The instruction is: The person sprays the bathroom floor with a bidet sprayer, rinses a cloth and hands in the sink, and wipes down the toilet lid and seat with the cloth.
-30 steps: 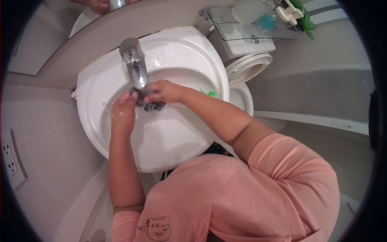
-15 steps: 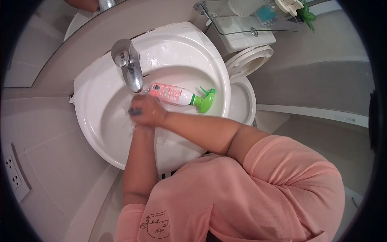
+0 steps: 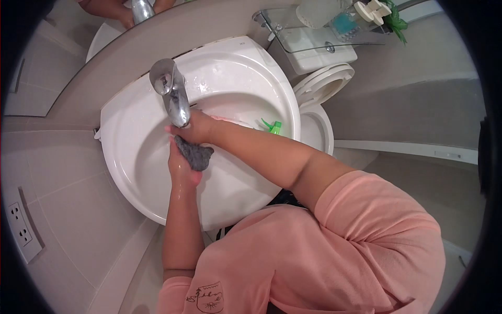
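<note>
A wet-looking dark grey cloth (image 3: 195, 154) lies bunched in my left hand (image 3: 180, 163), whose thumb and fingers curl round it over the white sink (image 3: 123, 152). Just above it, my right hand (image 3: 198, 127) is right under the chrome faucet (image 3: 178, 102), fingers stretched out beside the cloth's upper end and my left fingertips. Whether the right fingers touch the cloth is hard to see. Behind my right forearm lies a spray bottle with a green trigger head (image 3: 274, 126); its pink and white body is mostly hidden.
To the right of the sink stands a toilet (image 3: 316, 131) with its lid raised. Above its tank a glass shelf (image 3: 293, 44) holds containers and a green plant (image 3: 396, 27). A mirror (image 3: 57, 68) is at the upper left, and a wall outlet (image 3: 22, 227) at the lower left.
The hands were clasped together round the grey cloth. They have come apart: the right has moved up under the faucet, and more of the cloth shows in the left.
</note>
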### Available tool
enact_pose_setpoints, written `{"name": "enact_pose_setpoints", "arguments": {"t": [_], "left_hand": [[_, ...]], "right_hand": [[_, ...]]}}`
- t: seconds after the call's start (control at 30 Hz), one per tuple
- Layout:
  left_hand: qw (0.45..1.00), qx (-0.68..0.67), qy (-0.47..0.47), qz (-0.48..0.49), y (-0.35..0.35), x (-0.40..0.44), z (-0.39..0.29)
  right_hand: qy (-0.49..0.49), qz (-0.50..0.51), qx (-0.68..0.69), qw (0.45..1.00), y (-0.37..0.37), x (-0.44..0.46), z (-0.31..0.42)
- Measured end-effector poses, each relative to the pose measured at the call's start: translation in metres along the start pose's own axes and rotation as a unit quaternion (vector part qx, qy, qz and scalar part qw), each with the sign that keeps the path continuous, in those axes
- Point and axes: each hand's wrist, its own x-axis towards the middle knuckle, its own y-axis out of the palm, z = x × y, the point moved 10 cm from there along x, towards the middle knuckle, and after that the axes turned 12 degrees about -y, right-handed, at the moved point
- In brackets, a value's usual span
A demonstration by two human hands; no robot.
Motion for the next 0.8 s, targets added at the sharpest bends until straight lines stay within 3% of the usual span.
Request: {"name": "enact_pose_setpoints", "arguments": {"t": [0.03,0.1,0.17,0.2,0.23,0.3,0.37,0.4,0.43,0.47,0.5,0.6,0.7,0.77,0.8], "left_hand": [[1.000,-0.001,0.001,0.002,-0.012,0.004,-0.003],[0.990,-0.031,-0.032,0.132,-0.025,0.021,-0.002],[0.994,-0.001,-0.046,0.097,-0.031,0.035,0.002],[0.996,0.030,-0.065,0.061,-0.035,0.043,0.006],[0.995,0.030,-0.065,0.065,-0.029,0.050,0.006],[0.990,0.095,-0.040,0.100,-0.005,0.058,0.008],[0.991,0.086,-0.017,0.101,0.011,0.058,0.004],[0.989,0.094,-0.004,0.116,0.013,0.068,0.005],[0.986,0.101,0.009,0.131,0.015,0.076,0.005],[0.985,0.102,0.008,0.135,0.014,0.081,0.006],[0.987,0.073,-0.003,0.145,0.012,0.086,0.008],[0.989,0.054,-0.021,0.136,0.020,0.079,0.011],[0.992,0.027,-0.048,0.114,0.019,0.075,0.012],[0.985,0.121,0.005,0.122,0.024,0.068,0.005],[0.990,0.081,-0.005,0.115,0.019,0.067,0.004]], "right_hand": [[-0.001,0.000,-0.002,1.000,-0.007,0.000,0.004],[-0.047,0.103,-0.259,0.959,-0.016,-0.005,0.013],[-0.066,0.073,-0.040,0.994,-0.041,-0.005,0.004],[0.034,0.010,0.024,0.999,-0.067,-0.003,-0.017],[0.133,-0.054,0.086,0.986,-0.094,-0.006,-0.018],[0.124,-0.161,0.389,0.899,-0.117,-0.008,0.008],[0.089,-0.170,0.433,0.881,-0.114,0.003,0.006],[-0.024,-0.159,0.258,0.953,-0.115,0.016,0.006],[-0.134,-0.140,0.070,0.979,-0.114,0.023,0.015],[-0.133,-0.016,-0.185,0.974,-0.092,0.024,0.017],[-0.122,0.004,-0.333,0.935,-0.078,0.022,0.016],[-0.149,-0.072,-0.396,0.903,-0.076,0.028,0.010],[-0.161,-0.002,-0.431,0.888,-0.086,0.041,0.011],[-0.179,0.045,-0.468,0.864,-0.091,0.040,0.006],[-0.165,0.026,-0.477,0.863,-0.101,0.038,0.002]]}}
